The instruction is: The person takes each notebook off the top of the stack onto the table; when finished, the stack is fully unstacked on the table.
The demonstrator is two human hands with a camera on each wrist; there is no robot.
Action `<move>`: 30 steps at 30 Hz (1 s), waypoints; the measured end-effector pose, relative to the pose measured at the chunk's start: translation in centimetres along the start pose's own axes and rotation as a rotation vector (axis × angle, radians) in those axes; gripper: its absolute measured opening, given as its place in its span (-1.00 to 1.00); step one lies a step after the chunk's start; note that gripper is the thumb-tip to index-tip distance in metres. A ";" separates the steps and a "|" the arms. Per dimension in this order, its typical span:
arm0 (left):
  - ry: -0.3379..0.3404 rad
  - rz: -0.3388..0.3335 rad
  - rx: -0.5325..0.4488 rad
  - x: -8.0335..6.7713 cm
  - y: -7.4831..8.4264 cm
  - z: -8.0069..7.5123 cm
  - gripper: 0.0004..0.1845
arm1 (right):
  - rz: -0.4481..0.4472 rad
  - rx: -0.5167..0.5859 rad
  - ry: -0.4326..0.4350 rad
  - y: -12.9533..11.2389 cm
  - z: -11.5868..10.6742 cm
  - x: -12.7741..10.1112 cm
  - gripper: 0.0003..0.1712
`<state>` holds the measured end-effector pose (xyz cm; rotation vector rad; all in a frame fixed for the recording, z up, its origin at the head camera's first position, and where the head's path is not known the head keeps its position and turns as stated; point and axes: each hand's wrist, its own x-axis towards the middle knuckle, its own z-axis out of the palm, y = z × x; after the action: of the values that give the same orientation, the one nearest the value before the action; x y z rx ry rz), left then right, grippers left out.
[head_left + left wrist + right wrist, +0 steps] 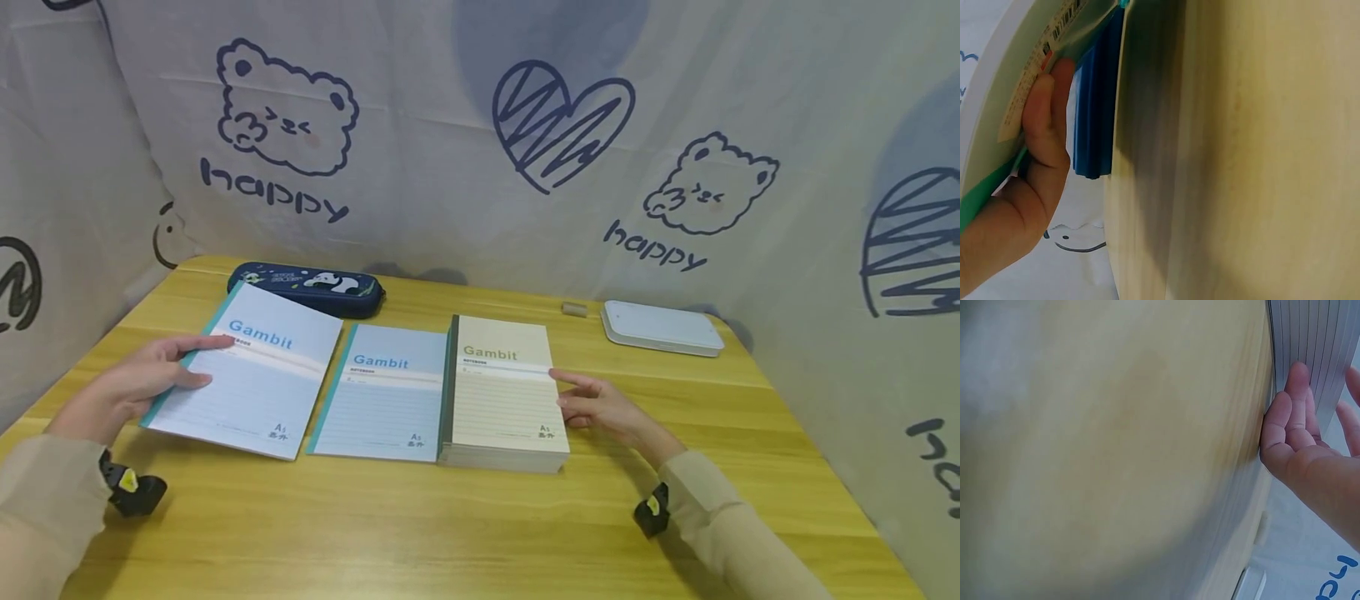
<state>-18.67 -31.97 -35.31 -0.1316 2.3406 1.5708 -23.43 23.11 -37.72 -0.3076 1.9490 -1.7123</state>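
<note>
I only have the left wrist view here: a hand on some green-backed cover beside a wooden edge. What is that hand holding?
Observer: The left hand holds a blue Gambit notebook, its left edge lifted off the table.
Reviewer: Any other notebooks?
Observer: Yes, a second blue notebook lies flat beside it, then a beige-topped stack.
Reviewer: Where is the other hand?
Observer: The right hand touches the stack's right side, fingers straight.
Reviewer: Anything behind?
Observer: A panda pencil case and a white box.
</note>
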 end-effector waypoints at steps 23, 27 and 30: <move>-0.055 0.019 0.165 1.3 -0.1 0.8 -0.35 | 0.003 -0.006 0.011 0.2 0.0 0.2 -0.35; -0.043 0.013 0.344 1.5 0.0 0.9 -0.37 | 0.001 -0.019 0.011 0.3 0.0 0.1 -0.35; -0.044 0.000 0.390 1.6 0.2 1.0 -0.36 | 0.004 -0.020 0.014 0.3 0.0 0.2 -0.35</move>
<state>-20.00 -30.79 -36.02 -0.0065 2.5566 1.0755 -23.53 23.11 -38.02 -0.2996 1.9767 -1.6979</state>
